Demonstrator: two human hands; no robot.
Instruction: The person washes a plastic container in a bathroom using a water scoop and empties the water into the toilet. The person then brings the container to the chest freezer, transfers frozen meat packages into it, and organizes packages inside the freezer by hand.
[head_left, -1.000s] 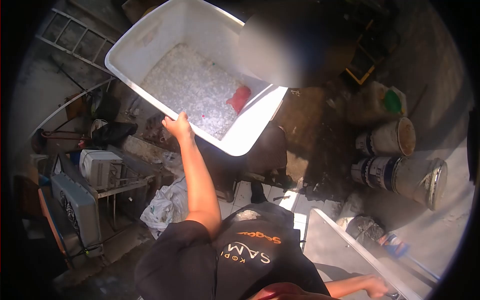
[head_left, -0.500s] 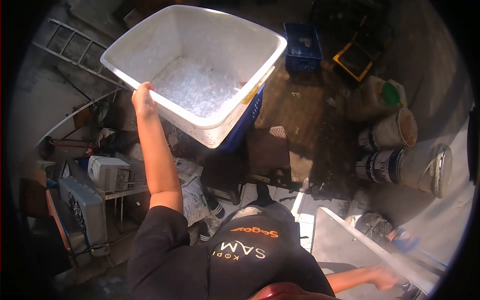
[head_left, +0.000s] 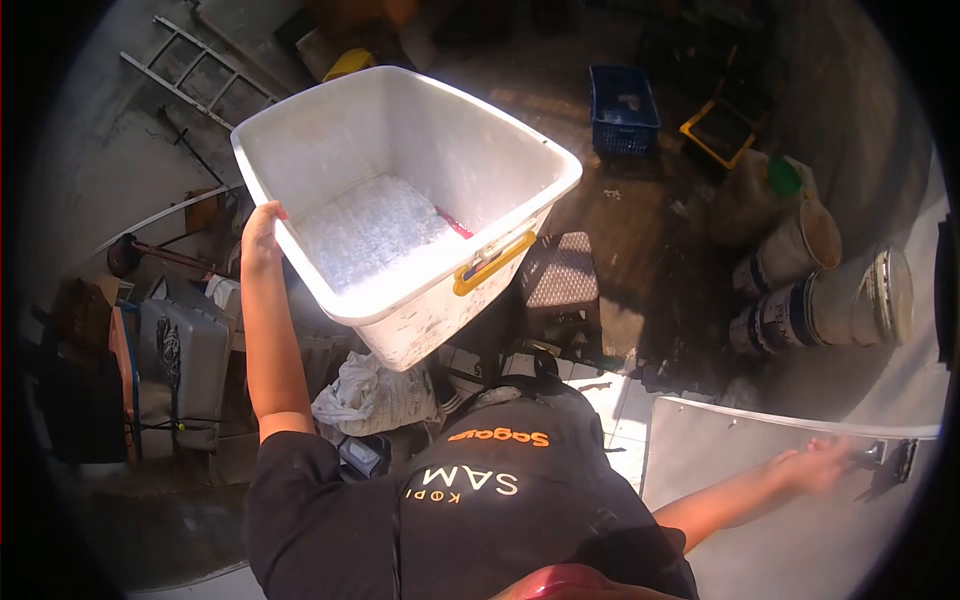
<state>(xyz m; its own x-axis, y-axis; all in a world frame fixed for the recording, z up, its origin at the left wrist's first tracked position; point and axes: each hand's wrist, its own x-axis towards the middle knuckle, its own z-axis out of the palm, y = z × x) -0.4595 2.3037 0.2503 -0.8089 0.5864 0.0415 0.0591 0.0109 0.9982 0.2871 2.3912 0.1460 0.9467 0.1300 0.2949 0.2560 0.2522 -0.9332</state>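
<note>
A large white plastic tub with a yellow handle hangs tilted in front of my body. My left hand is closed over its left rim. Bright light falls on the tub's speckled whitish bottom, and a small red thing lies along the inside wall. At the right, my right hand is smeared by motion beside the metal handle of a pale door panel. Whether its fingers touch that handle I cannot make out.
Pails lie or lean by the right wall. A blue crate stands on the far floor. A stool with a patterned top is behind the tub. A white sack and stacked household items crowd the left; a ladder leans there.
The tub has come down and nearer my body, still in my left hand. The door panel has swung to a different angle, and my right hand is higher in view.
</note>
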